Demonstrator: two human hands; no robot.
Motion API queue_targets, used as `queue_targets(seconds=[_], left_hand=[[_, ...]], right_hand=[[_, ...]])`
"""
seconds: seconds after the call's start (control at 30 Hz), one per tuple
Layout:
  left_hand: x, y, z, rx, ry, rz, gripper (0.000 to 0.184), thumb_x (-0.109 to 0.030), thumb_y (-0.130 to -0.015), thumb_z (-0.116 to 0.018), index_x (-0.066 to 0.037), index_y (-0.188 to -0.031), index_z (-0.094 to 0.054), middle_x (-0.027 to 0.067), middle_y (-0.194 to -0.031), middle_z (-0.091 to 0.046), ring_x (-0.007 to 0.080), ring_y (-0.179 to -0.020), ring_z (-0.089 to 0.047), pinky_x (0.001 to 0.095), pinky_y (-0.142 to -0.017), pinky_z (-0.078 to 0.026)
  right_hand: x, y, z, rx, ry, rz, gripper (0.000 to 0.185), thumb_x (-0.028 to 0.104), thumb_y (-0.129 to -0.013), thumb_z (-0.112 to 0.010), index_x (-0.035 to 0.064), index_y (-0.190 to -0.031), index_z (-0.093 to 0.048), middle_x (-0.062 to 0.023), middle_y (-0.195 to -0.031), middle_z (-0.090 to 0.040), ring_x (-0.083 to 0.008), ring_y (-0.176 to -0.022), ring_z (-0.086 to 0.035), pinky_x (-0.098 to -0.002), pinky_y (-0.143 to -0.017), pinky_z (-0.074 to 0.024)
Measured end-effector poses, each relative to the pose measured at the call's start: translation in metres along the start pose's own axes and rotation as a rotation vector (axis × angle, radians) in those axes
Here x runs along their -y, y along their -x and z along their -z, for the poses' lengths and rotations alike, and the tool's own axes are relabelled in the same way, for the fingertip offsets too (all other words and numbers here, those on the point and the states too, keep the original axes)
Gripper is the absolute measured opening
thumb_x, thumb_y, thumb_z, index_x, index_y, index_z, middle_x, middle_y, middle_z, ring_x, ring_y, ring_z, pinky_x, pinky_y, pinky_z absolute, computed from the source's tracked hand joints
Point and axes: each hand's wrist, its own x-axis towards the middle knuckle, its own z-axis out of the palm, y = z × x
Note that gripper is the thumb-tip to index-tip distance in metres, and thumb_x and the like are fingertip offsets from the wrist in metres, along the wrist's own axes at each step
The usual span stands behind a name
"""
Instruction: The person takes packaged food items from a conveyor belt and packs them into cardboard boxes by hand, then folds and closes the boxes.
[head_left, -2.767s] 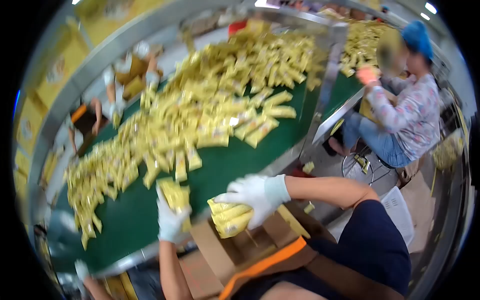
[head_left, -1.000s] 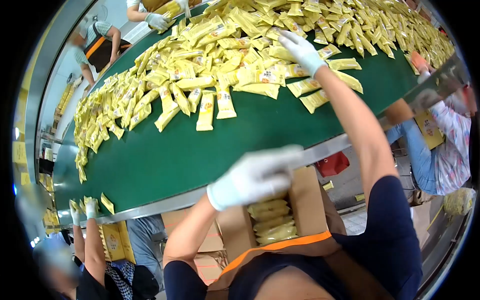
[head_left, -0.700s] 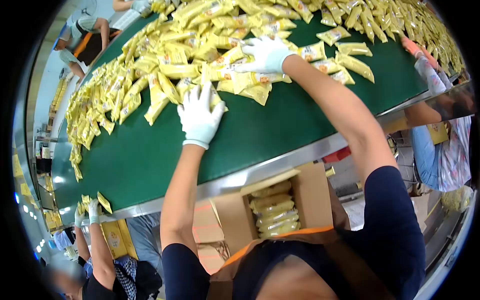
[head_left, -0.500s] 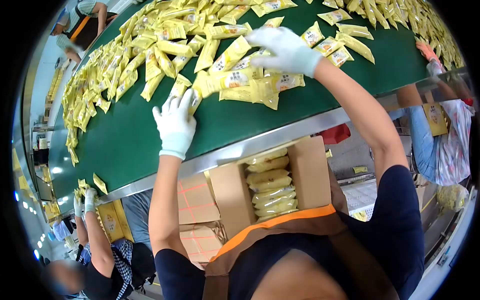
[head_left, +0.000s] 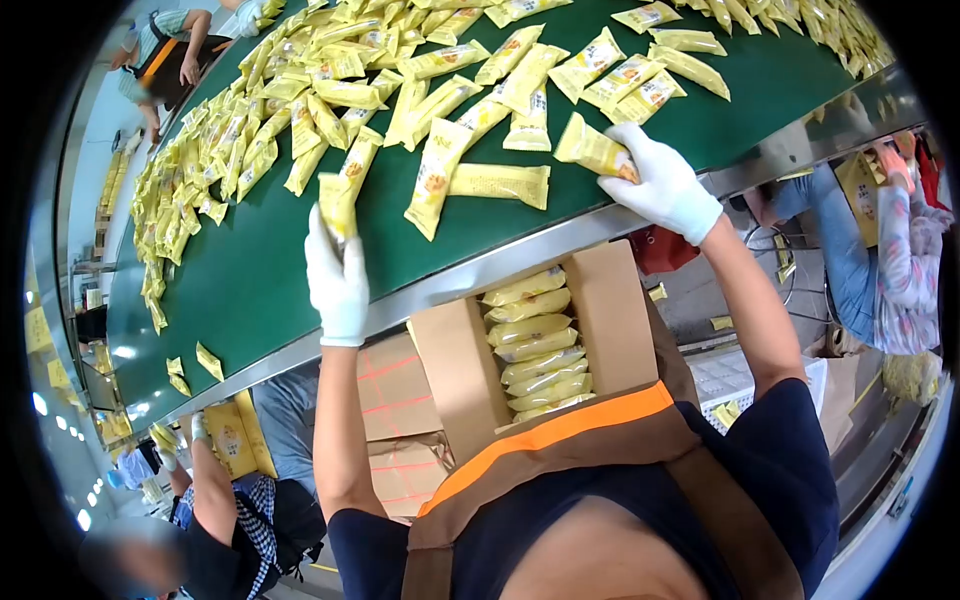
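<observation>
My left hand [head_left: 338,282], in a white glove, is closed on the lower end of a yellow snack packet [head_left: 337,200] above the green belt. Farther right, my gloved right hand [head_left: 662,187] grips another yellow packet [head_left: 592,148] between thumb and fingers near the belt's edge. Loose packets lie between the hands, among them a flat one [head_left: 500,185] and a slanted one [head_left: 438,178]. Below the belt, in front of my body, an open cardboard box [head_left: 455,365] holds a row of packets [head_left: 535,340].
A green conveyor belt [head_left: 260,290] with a metal edge [head_left: 400,305] carries heaps of packets. Taped cartons [head_left: 395,390] are stacked left of the open box. A white crate [head_left: 800,385] stands at the right. Co-workers are at the lower left, upper left and right.
My hands have moved apart. The right came down and right with a packet, and the left now holds one. Packets bunched between them have spread out. The lower-left co-worker's hands left the belt.
</observation>
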Motion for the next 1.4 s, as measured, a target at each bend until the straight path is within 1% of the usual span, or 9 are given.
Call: queue_targets(seconds=[0.17,0.37,0.5,0.6,0.8,0.97,1.17,1.27,1.4], left_hand=[[-0.058,-0.037,-0.057,0.255,0.046,-0.021,0.076,-0.015,-0.084,-0.067,-0.01,-0.151,-0.031,0.0209,-0.121,-0.06,0.0377,-0.105,-0.061,0.042,-0.088,-0.05],[-0.015,-0.022,-0.003,0.413,-0.4,-0.19,0.085,-0.015,-0.072,-0.077,-0.017,-0.148,-0.037,0.0102,-0.105,-0.066,0.0307,-0.093,-0.065,0.0416,-0.077,-0.054],[0.009,-0.006,0.008,0.376,-0.404,-0.141,0.078,-0.027,-0.076,-0.077,-0.015,-0.144,-0.041,0.0114,-0.107,-0.064,0.0301,-0.096,-0.062,0.0418,-0.079,-0.053],[0.001,-0.003,0.009,0.358,-0.433,-0.184,0.067,-0.041,-0.088,-0.064,-0.013,-0.144,-0.041,0.0119,-0.103,-0.063,0.032,-0.092,-0.061,0.0423,-0.08,-0.052],[-0.002,0.003,0.02,0.42,-0.195,-0.181,0.052,-0.032,-0.095,-0.055,-0.016,-0.144,-0.046,0.0117,-0.101,-0.062,0.0315,-0.09,-0.06,0.0411,-0.083,-0.049],[-0.006,0.001,0.025,0.534,-0.234,-0.125,0.059,-0.034,-0.089,-0.063,-0.021,-0.145,-0.048,0.015,-0.114,-0.059,0.0334,-0.102,-0.058,0.0403,-0.088,-0.049],[-0.037,0.021,0.019,0.503,-0.527,-0.266,0.077,-0.026,-0.081,-0.07,-0.018,-0.15,-0.038,0.0179,-0.119,-0.06,0.0358,-0.101,-0.061,0.0432,-0.084,-0.049],[-0.042,0.017,0.018,0.494,-0.387,-0.166,0.088,-0.031,-0.074,-0.077,-0.012,-0.15,-0.036,0.0174,-0.112,-0.061,0.0337,-0.094,-0.061,0.0426,-0.079,-0.049],[-0.075,-0.032,-0.002,0.441,0.335,-0.011,0.082,-0.024,-0.073,-0.075,0.0,-0.144,-0.042,0.0195,-0.116,-0.06,0.0322,-0.109,-0.059,0.0363,-0.096,-0.047]], right_hand=[[0.04,-0.046,-0.074,-0.034,0.058,0.381,0.04,0.035,-0.08,-0.072,0.0073,-0.106,-0.059,-0.0149,-0.095,-0.065,-0.0328,-0.093,-0.065,-0.0425,-0.082,-0.0524],[0.027,-0.048,-0.039,0.373,0.449,0.295,0.027,0.028,-0.075,-0.072,0.0089,-0.093,-0.065,-0.0151,-0.088,-0.068,-0.0333,-0.085,-0.068,-0.0448,-0.078,-0.0539],[0.031,-0.043,-0.039,0.197,0.16,0.046,0.057,0.056,-0.079,-0.065,0.0035,-0.101,-0.066,-0.0165,-0.092,-0.064,-0.0328,-0.088,-0.063,-0.0418,-0.078,-0.05],[0.044,-0.03,-0.073,-0.088,0.46,0.241,0.049,0.051,-0.087,-0.059,0.0061,-0.104,-0.066,-0.0126,-0.097,-0.065,-0.0317,-0.092,-0.06,-0.0436,-0.077,-0.0504],[0.046,-0.013,-0.062,0.231,0.415,0.378,0.038,0.036,-0.091,-0.057,0.0103,-0.118,-0.054,-0.0138,-0.1,-0.064,-0.0324,-0.091,-0.064,-0.0446,-0.077,-0.0527],[0.063,-0.03,-0.044,0.524,0.4,0.378,0.07,0.047,-0.079,-0.069,0.0089,-0.133,-0.048,-0.0169,-0.101,-0.062,-0.036,-0.091,-0.063,-0.0463,-0.081,-0.0514],[0.049,-0.015,-0.016,0.109,0.452,0.389,0.062,0.046,-0.069,-0.078,0.0125,-0.117,-0.058,-0.0122,-0.1,-0.059,-0.0314,-0.095,-0.059,-0.0405,-0.082,-0.0471],[-0.005,-0.008,-0.011,0.271,0.361,0.248,0.064,0.045,-0.064,-0.078,0.0104,-0.114,-0.058,-0.0137,-0.099,-0.06,-0.0343,-0.097,-0.059,-0.0427,-0.086,-0.048],[-0.002,-0.05,0.033,0.366,0.347,0.232,0.066,0.047,-0.064,-0.077,0.0071,-0.113,-0.058,-0.0176,-0.106,-0.061,-0.0372,-0.1,-0.06,-0.0449,-0.089,-0.0481]])
